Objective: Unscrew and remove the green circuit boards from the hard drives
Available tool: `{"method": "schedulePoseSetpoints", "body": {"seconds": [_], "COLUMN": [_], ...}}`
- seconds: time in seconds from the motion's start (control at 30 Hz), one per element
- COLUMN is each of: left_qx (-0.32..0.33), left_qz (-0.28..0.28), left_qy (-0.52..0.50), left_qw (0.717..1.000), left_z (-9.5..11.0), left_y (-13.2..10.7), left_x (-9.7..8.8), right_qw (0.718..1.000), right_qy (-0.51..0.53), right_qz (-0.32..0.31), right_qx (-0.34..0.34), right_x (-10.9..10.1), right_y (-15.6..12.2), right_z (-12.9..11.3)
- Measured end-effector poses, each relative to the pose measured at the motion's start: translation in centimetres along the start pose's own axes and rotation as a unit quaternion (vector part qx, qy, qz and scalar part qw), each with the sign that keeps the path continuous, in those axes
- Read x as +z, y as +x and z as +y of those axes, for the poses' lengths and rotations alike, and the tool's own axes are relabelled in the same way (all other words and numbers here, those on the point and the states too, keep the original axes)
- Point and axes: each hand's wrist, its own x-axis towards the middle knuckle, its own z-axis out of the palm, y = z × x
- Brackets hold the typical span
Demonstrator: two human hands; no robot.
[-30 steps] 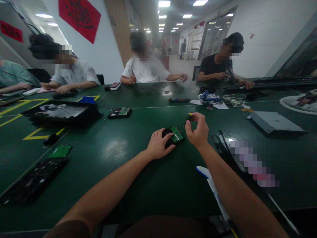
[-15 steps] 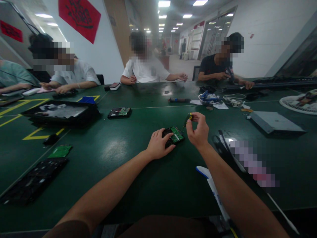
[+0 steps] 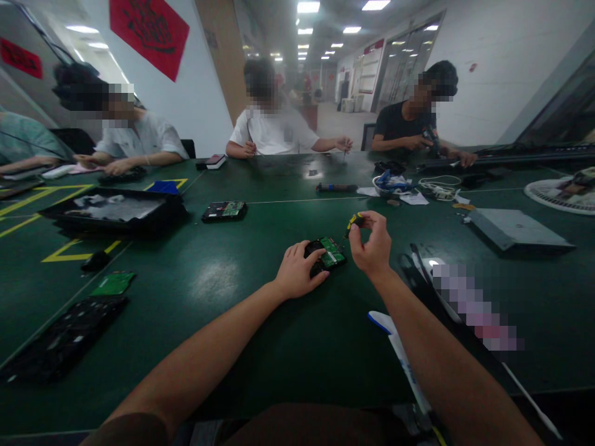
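Left hand [image 3: 299, 269] holding circuit-board device [image 3: 333, 251] at its left side. Right hand [image 3: 372, 243] pinching yellow-and-black screwdriver [image 3: 354, 221], leaning at right end; tip contact unclear. Similar unit [image 3: 224, 211] lying far left.

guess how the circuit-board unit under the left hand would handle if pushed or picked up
The circuit-board unit is probably stiff, given its flat black body with a green board on it. Pushed, it would likely slide rather than roll, since it lies flat on the shiny table. The exposed board suggests it could be fragile.
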Motion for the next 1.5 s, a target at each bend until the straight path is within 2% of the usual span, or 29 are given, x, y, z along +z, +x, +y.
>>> {"method": "schedulePoseSetpoints", "body": {"seconds": [0.23, 0.47, 0.7, 0.87, 0.97, 1.17, 1.5], "left_qx": [-0.001, -0.002, -0.003, -0.004, -0.005, -0.003, -0.002], "left_qz": [0.001, -0.005, -0.006, -0.007, -0.007, -0.006, -0.007], "left_qy": [0.0, 0.003, -0.004, -0.011, -0.01, -0.005, -0.008], "left_qw": [1.0, 1.0, 1.0, 1.0, 1.0, 1.0, 1.0], "left_z": [-0.02, 0.03, 0.11, 0.09, 0.07, 0.09, 0.12], "left_y": [0.02, 0.03, 0.07, 0.06, 0.07, 0.08, 0.02], "left_x": [0.04, -0.07, -0.22, -0.18, -0.14, -0.2, -0.33], "right_qw": [1.0, 1.0, 0.999, 0.999, 1.0, 0.999, 0.999], "right_qy": [-0.019, 0.007, -0.021, 0.009, 0.01, -0.023, -0.017], "right_qz": [-0.007, -0.017, -0.028, -0.038, -0.029, -0.021, -0.022], "right_qx": [-0.022, 0.004, -0.033, -0.002, 0.006, -0.032, -0.023], "right_x": [-0.02, 0.04, -0.14, 0.01, 0.14, 0.07, 0.13], "right_y": [0.09, -0.11, 0.21, -0.03, -0.13, 0.08, 0.03], "right_z": [-0.01, 0.13, -0.17, 0.09, 0.26, 0.17, 0.24]}}
